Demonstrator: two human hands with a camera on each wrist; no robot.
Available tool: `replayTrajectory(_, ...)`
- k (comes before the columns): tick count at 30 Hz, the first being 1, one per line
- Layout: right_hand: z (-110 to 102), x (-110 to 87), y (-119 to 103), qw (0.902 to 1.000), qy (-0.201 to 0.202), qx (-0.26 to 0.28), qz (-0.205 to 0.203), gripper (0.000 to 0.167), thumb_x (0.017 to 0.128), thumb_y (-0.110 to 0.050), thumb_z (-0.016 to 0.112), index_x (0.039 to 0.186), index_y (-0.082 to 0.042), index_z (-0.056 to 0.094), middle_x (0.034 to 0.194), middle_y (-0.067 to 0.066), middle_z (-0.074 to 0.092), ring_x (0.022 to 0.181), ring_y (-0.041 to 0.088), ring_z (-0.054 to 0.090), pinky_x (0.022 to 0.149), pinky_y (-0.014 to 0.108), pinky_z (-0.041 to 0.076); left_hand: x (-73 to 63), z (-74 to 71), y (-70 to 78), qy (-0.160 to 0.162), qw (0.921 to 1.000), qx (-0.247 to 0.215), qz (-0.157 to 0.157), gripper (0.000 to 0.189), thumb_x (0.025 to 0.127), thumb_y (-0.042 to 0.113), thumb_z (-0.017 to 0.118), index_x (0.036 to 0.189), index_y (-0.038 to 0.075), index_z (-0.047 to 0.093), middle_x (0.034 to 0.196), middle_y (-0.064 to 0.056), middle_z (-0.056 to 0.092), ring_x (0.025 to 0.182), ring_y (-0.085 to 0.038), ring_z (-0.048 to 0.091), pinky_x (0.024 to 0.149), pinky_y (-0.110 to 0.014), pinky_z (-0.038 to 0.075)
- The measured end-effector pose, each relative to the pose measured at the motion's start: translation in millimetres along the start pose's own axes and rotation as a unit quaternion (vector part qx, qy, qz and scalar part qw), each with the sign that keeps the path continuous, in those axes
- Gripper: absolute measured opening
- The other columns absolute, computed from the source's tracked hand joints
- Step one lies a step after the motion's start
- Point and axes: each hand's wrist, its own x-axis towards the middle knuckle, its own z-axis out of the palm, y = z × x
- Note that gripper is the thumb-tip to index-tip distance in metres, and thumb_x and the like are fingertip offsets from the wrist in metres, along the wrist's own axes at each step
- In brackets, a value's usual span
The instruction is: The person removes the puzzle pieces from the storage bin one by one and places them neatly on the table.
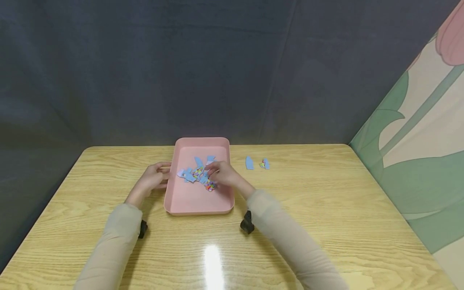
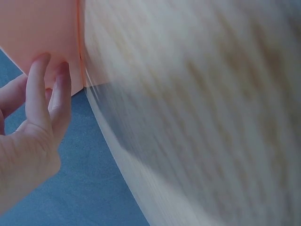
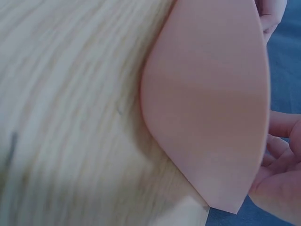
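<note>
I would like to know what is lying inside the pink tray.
Inside the pink tray lie flat pieces, blue, pale and multicoloured, some overlapping. The right hand covers part of the tray, so whatever lies beneath it cannot be seen.

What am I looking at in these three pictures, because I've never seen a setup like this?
There's no machine here: a person's bare left hand and right hand do the work. The wide picture comes from a camera on the head, looking forward and down; each of the other two comes from a camera on one wrist. On the wooden table sits a pink tray holding irregular blue and multicolored pieces. Two more pieces lie to its right. The left hand touches the tray's left wall. The right hand is over the pieces inside; I can't tell whether it holds one.
</note>
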Motion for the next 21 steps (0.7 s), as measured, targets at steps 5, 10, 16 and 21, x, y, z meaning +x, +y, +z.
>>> replayTrajectory(5,4.1,2.3,1.3,0.9994,0.007,-0.033,-0.002,0.038,0.079,0.012,0.054,0.116,0.008,0.062,0.102,0.022,0.066,0.080,0.017,0.060,0.060,0.017,0.045,-0.1,-1.0,-0.6,0.000,1.0000,0.001,0.002,0.054,0.098,0.010,0.046,0.148,0.001,0.028,0.147,-0.029,0.036,0.125,-0.037,0.050,0.087,-0.031,0.055)
replayTrajectory(10,5.3,3.5,2.0,0.9966,0.014,-0.081,0.002,0.043,0.073,0.016,0.059,0.114,0.007,0.064,0.101,0.020,0.066,0.090,0.021,0.059,0.074,0.022,0.050,-0.3,-1.2,-1.0,-0.001,1.0000,0.005,0.002,0.054,0.098,0.010,0.046,0.148,0.001,0.028,0.147,-0.029,0.037,0.124,-0.036,0.051,0.087,-0.031,0.055)
replayTrajectory(16,7.1,5.7,3.5,0.9895,0.009,-0.143,0.016,0.048,0.071,0.012,0.068,0.118,0.005,0.062,0.105,0.018,0.066,0.093,0.022,0.058,0.083,0.028,0.053,0.2,-0.9,-0.7,-0.003,1.0000,0.003,0.000,0.052,0.099,0.009,0.043,0.148,0.002,0.029,0.146,-0.028,0.037,0.125,-0.036,0.050,0.086,-0.030,0.055)
replayTrajectory(21,9.9,5.7,3.9,0.9793,0.006,-0.202,0.008,0.055,0.070,0.006,0.073,0.123,0.008,0.059,0.117,0.024,0.063,0.106,0.029,0.057,0.097,0.037,0.048,-0.1,-1.3,-0.2,-0.008,0.9999,0.004,0.007,0.051,0.099,0.008,0.042,0.148,0.001,0.028,0.146,-0.029,0.037,0.125,-0.038,0.050,0.087,-0.032,0.055)
